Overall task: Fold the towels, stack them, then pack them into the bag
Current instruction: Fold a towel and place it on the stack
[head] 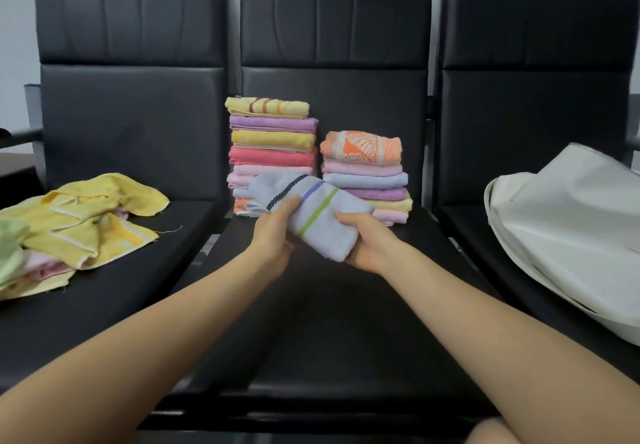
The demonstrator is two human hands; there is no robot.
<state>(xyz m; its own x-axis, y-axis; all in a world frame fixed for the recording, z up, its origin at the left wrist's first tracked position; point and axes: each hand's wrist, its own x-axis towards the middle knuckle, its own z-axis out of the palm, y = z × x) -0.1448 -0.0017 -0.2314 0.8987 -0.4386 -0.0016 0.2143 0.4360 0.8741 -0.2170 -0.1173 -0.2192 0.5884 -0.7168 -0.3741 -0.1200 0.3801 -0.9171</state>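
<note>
A folded pale blue towel (313, 213) with navy, purple and green stripes is held above the middle seat. My left hand (273, 232) grips its left side and my right hand (363, 242) grips its lower right end. Behind it stand two stacks of folded towels: a tall one (272, 138) topped by a yellow striped towel, and a shorter one (363, 169) topped by an orange patterned towel. Unfolded yellow, green and pink towels (83, 225) lie in a heap on the left seat. A white bag (568, 225) lies on the right seat.
Three black padded seats (311, 322) stand in a row with tall backrests against a pale wall. A metal armrest (31, 131) sticks out at the far left. Narrow gaps separate the seats.
</note>
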